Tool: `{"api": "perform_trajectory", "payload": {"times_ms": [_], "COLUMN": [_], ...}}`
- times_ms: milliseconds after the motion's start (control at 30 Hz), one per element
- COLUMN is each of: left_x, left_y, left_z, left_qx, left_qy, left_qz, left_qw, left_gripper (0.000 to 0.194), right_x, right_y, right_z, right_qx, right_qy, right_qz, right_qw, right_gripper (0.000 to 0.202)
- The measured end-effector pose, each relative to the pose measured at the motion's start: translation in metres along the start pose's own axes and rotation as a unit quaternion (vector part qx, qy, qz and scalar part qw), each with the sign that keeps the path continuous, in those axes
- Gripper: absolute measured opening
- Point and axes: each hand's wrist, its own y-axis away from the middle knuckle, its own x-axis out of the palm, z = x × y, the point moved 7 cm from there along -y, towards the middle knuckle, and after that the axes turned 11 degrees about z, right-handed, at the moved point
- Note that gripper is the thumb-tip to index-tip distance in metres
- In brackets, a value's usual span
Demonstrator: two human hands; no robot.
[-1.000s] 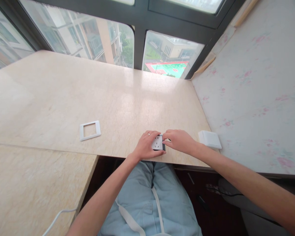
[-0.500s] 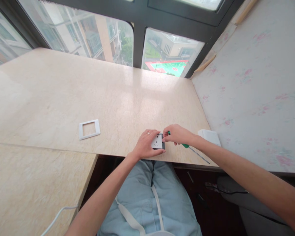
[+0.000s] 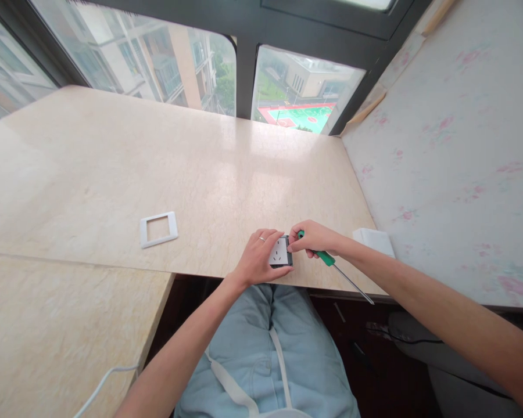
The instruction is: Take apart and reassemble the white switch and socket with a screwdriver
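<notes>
A white wall socket (image 3: 278, 251) with a dark frame lies near the front edge of the counter. My left hand (image 3: 258, 255) grips it, thumb along the near side and fingers over the far side. A screwdriver (image 3: 325, 258) with a green handle rests in my right hand (image 3: 310, 237), its metal shaft pointing down and to the right, away from the socket. The thumb and forefinger of that hand pinch at the socket's right edge; whatever is between the fingertips is too small to make out.
A white rectangular cover frame (image 3: 158, 230) lies on the marbled counter (image 3: 200, 174) to the left. A white box-like object (image 3: 373, 241) stands at the wall, partly behind my right forearm. A white cable (image 3: 104, 380) crosses the lower left surface. Windows line the back.
The screwdriver has swung in my right hand, so more of its green handle shows and its tip points lower. My left hand and the socket have hardly moved.
</notes>
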Motion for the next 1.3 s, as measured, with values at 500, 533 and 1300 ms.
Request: {"api": "perform_trajectory", "payload": {"times_ms": [500, 533, 1300], "left_x": [-0.004, -0.004, -0.004], "left_y": [0.001, 0.001, 0.001], "left_z": [-0.005, -0.005, 0.002], "left_qx": [-0.011, -0.013, -0.053], "left_qy": [-0.055, -0.055, -0.036], "left_qz": [-0.031, -0.033, -0.043], "left_qw": [0.998, 0.998, 0.997], "left_gripper": [0.070, 0.070, 0.069], "right_x": [0.010, 0.010, -0.002], "right_y": [-0.012, -0.014, 0.032], "right_z": [-0.005, -0.006, 0.030], "right_qx": [-0.002, 0.001, -0.184], "right_qy": [0.015, 0.019, 0.173], "right_qz": [-0.064, -0.066, -0.147], "right_qw": [0.998, 0.998, 0.956], "right_gripper": [0.017, 0.017, 0.011]}}
